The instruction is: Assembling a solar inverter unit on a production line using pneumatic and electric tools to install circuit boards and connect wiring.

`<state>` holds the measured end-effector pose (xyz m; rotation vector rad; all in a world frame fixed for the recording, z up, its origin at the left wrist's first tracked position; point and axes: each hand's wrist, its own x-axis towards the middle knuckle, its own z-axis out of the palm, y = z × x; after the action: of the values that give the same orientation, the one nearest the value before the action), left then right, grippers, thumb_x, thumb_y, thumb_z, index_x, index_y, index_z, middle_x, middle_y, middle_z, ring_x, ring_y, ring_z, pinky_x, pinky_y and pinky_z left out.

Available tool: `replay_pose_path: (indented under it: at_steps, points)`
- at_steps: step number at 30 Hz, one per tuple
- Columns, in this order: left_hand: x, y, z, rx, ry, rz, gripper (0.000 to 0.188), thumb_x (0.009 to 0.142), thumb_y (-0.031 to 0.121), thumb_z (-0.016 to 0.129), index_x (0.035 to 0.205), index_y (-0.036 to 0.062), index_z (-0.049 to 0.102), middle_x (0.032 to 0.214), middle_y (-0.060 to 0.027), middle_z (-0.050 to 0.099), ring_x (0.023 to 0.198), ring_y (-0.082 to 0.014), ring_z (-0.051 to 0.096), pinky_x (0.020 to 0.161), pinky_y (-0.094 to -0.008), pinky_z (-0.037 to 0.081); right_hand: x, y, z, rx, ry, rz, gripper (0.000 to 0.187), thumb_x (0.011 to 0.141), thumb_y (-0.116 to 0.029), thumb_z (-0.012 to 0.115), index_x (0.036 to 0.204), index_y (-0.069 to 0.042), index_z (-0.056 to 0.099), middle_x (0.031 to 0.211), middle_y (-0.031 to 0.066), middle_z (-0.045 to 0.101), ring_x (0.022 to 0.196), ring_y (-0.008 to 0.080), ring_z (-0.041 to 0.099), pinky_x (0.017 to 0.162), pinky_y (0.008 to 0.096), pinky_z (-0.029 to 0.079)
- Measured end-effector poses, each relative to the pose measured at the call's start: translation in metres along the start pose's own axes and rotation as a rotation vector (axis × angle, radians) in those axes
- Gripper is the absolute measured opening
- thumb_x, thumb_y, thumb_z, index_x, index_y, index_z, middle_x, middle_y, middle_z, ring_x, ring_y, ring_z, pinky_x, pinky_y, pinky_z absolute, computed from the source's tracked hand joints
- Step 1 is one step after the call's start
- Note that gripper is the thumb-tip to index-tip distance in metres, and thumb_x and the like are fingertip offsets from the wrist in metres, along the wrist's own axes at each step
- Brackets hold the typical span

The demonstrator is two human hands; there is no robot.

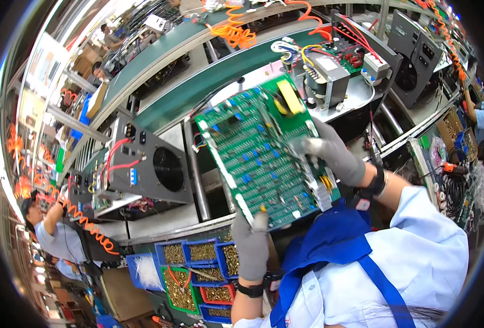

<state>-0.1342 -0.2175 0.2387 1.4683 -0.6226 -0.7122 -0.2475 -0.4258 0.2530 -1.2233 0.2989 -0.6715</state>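
A large green circuit board (pixel 253 147), crowded with small parts, is held up in front of me, tilted, between my two grey-gloved hands. My left hand (pixel 251 240) pinches its near-left corner, thumb on top. On the right edge, my right hand (pixel 335 153) grips the board close to a row of metal heat sinks (pixel 319 188). A yellow-wrapped transformer (pixel 290 97) stands on the board's far corner. Just beyond lies an opened metal chassis (pixel 351 104) with a big grey transformer (pixel 326 81) and coloured wires.
Dark equipment panels with black fans (pixel 169 168) stand on the roller conveyor (pixel 198 180) at the left, and another panel (pixel 414 57) at far right. Blue, green and red bins (pixel 181 290) of brass fasteners sit near left. Orange coiled hoses (pixel 234 33) hang overhead. A co-worker (pixel 62 232) is at far left.
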Motion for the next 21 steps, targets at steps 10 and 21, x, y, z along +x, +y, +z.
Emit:
replay_pose_path:
  at_steps: [10, 21]
  points:
    - [0.118, 0.068, 0.04, -0.196, -0.023, 0.097, 0.031, 0.096, 0.017, 0.048, 0.12, -0.0031, 0.049, 0.105, -0.0112, 0.063, 0.084, -0.0192, 0.066, 0.064, -0.0303, 0.057, 0.197, -0.121, -0.059, -0.192, -0.318, 0.244, 0.044, 0.09, -0.034, 0.058, 0.121, -0.003, 0.052, 0.099, 0.0112, 0.064, 0.081, 0.0152, 0.064, 0.069, 0.0278, 0.053]
    - [0.164, 0.041, 0.047, -0.13, -0.03, -0.25, 0.031, 0.095, 0.015, 0.048, 0.12, -0.0026, 0.051, 0.111, -0.0116, 0.061, 0.091, -0.0208, 0.065, 0.073, -0.0335, 0.058, 0.335, -0.07, -0.118, -1.772, -1.168, -0.178, 0.017, 0.079, -0.014, 0.067, 0.086, 0.002, 0.065, 0.076, 0.0129, 0.068, 0.062, 0.0232, 0.064, 0.054, 0.0336, 0.055]
